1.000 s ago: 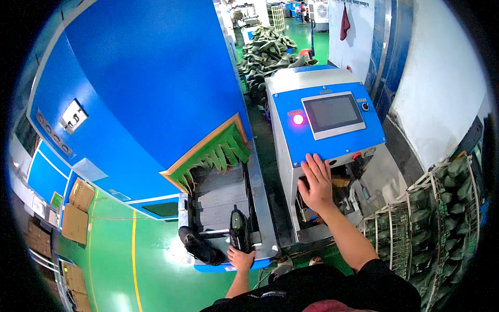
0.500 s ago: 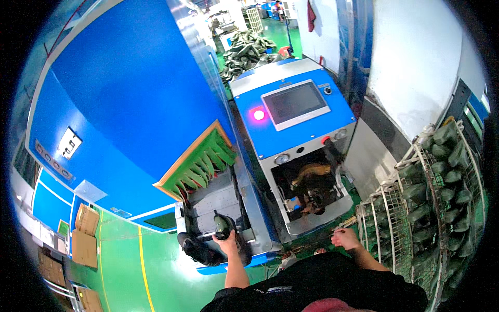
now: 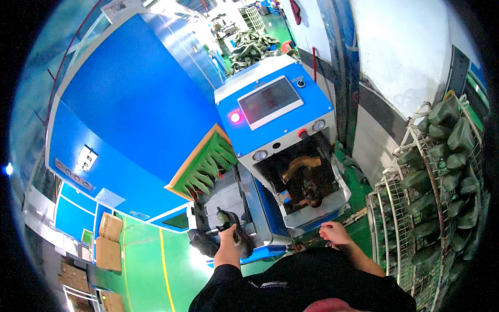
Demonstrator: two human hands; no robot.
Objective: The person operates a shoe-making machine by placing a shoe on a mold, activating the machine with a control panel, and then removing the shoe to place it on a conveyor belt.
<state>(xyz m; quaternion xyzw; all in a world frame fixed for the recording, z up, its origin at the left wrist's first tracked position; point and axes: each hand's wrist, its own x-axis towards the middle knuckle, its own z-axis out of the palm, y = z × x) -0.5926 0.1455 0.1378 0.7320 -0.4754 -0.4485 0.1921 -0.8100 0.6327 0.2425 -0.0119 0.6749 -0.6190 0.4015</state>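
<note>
My left hand (image 3: 227,236) is closed around a dark green shoe last (image 3: 223,217) with black shoe material about it, at the near end of a conveyor (image 3: 217,200). Beside that hand, to the left, lies a black shoe (image 3: 201,242). My right hand (image 3: 335,234) hangs in the air in front of the blue and white machine (image 3: 280,125), its fingers curled in and nothing visible in them. Inside the machine's open front sits a brass-coloured curved part (image 3: 301,165) above dark mechanisms.
A green strip curtain (image 3: 205,174) hangs over the conveyor's opening in a big blue cabinet (image 3: 140,99). At my right stands a wire rack (image 3: 384,223) with several dark green lasts (image 3: 426,203). Cardboard boxes (image 3: 108,254) stand at left; a pile of lasts (image 3: 249,49) lies beyond.
My view has turned, so the machine sits further left. My left hand still grips the last at the conveyor's end. My right hand is nearer the machine's front and still curled.
</note>
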